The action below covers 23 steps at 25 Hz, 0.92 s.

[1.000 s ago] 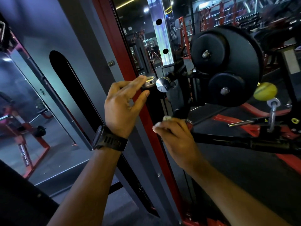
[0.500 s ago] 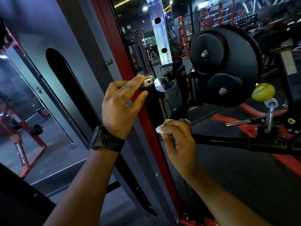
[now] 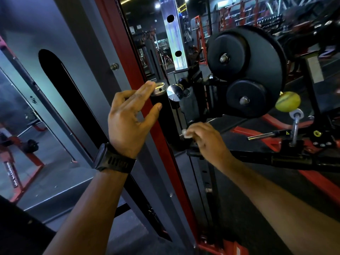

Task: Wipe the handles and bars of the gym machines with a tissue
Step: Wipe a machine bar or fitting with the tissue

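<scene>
A red steel post [image 3: 128,61] and smooth round black pads [image 3: 246,70] crowd the upright black handle [image 3: 165,122]. The left hand [image 3: 128,122] rests loose, straight fingers on its chrome cap [image 3: 159,90]. The right hand [image 3: 206,138] pinches a crumpled white tissue [image 3: 186,134] at the handle's base.

Right hand [image 3: 207,142] with the tissue [image 3: 186,134] now knuckles-up, wrist higher than before, beside the black handle [image 3: 165,122].

The left grip [image 3: 128,122], a black wristwatch [image 3: 112,161] at its wrist, lays straight fingers on the chrome cap [image 3: 159,90] of the upright black cylindrical handle [image 3: 163,115]. Lower down, the right grip [image 3: 206,138] pinches a crumpled white tissue [image 3: 185,134] beside the handle's lower end. Large round black pads [image 3: 246,70] stand to the right.
</scene>
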### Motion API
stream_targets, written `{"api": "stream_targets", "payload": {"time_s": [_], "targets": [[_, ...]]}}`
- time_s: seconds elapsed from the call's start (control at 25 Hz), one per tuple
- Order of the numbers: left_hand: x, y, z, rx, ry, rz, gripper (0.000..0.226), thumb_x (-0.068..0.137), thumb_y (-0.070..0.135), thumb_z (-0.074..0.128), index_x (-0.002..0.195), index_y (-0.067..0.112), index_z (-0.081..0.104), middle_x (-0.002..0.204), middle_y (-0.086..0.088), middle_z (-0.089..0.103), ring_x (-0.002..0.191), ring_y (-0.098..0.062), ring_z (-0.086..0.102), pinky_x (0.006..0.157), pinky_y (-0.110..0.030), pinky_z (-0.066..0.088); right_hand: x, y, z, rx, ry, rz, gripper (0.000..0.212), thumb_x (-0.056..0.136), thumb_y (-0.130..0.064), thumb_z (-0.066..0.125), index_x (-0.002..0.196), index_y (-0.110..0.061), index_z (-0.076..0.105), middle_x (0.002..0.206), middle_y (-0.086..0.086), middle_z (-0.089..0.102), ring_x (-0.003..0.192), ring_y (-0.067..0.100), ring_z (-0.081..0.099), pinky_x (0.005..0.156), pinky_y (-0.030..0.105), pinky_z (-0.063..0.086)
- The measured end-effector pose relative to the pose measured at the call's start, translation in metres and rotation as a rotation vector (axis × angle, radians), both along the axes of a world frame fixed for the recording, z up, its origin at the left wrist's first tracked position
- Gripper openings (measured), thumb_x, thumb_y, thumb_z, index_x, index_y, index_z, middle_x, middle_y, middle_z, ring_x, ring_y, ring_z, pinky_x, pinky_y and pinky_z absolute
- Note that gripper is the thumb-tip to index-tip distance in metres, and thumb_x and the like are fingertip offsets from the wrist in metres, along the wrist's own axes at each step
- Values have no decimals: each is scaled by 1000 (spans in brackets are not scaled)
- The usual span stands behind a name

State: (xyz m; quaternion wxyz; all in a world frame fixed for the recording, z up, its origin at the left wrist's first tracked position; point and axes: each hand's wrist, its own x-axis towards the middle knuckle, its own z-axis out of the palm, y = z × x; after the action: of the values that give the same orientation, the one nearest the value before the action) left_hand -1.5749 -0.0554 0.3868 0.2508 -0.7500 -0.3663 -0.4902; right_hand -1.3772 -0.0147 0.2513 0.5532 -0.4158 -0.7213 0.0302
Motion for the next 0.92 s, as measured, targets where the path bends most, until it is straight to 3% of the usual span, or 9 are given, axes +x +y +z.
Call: {"api": "stream_targets", "payload": {"time_s": [0.16, 0.28, 0.48, 0.56, 0.72, 0.84, 0.92], "targets": [[0, 1, 0, 24, 10, 3, 45, 90, 32, 68, 132, 18, 61, 127, 15, 56, 104, -12, 52, 92, -6, 37, 0, 8, 0, 29, -41, 15, 25, 84, 13, 63, 97, -6, 72, 105, 4, 70, 100, 16, 64, 91, 27, 53], [0, 2, -2, 15, 1, 1, 45, 90, 32, 67, 132, 18, 61, 128, 15, 56, 105, -9, 50, 93, -5, 36, 8, 19, 5, 49, -48, -40, 28, 80, 17, 66, 95, -5, 72, 101, 8, 72, 96, 25, 66, 85, 37, 56], [1, 2, -2, 27, -8, 5, 44, 90, 31, 69, 131, 17, 62, 128, 14, 56, 104, -13, 54, 93, -4, 35, 4, 14, 16, -74, -202, 28, 33, 88, 11, 58, 106, -13, 71, 111, 2, 69, 105, 14, 61, 92, 31, 53], [2, 1, -2, 26, -9, -2, 44, 90, 30, 69, 131, 17, 62, 128, 15, 56, 103, -16, 56, 93, -4, 35, 11, 22, 19, -101, -207, -40, 36, 87, 11, 57, 108, -15, 70, 111, 2, 69, 104, 17, 61, 88, 36, 54], [1, 0, -1, 38, -6, -10, 44, 89, 31, 68, 131, 17, 61, 126, 14, 56, 101, -15, 54, 93, -5, 37, 7, 23, 29, -155, -273, -57, 31, 95, 2, 54, 121, -8, 69, 115, 9, 67, 108, 23, 57, 88, 24, 41], [2, -1, 0, 32, -12, -12, 45, 89, 30, 69, 131, 17, 62, 124, 15, 57, 101, -14, 54, 93, -5, 37, -5, 13, 35, -222, -248, -83, 25, 99, -5, 53, 114, -12, 71, 114, 6, 67, 105, 21, 54, 83, 24, 39], [2, -2, -1, 42, -13, -8, 44, 89, 30, 68, 130, 16, 62, 122, 15, 57, 101, -12, 52, 93, -3, 35, -13, 0, 40, -277, -230, -55, 23, 99, -9, 55, 112, -16, 72, 114, 2, 69, 108, 17, 56, 90, 29, 45]]}}
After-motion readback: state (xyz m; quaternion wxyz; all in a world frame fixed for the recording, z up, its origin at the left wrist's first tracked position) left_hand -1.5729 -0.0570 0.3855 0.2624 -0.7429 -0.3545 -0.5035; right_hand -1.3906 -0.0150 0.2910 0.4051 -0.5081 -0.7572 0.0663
